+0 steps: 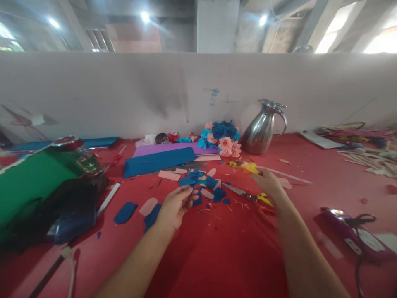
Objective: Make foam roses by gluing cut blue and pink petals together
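Note:
My left hand (176,205) hovers low over the red table (217,248), fingers loosely curled and apart, next to a scatter of blue paper pieces (201,184) and pale pink paper pieces (169,175). Nothing shows in it. My right hand (269,185) reaches forward with its back to the camera, fingers curled down near a yellow object (248,167). Its fingertips are hidden. Yellow-handled scissors (248,194) lie on the table just left of my right wrist.
A bunch of blue and pink paper flowers (222,138) and a steel jug (262,128) stand by the white wall. A folded blue sheet (158,162) lies on a purple sheet (167,149). A green roll (31,180) and dark bag (68,211) are left; a purple glue gun (353,236) is right.

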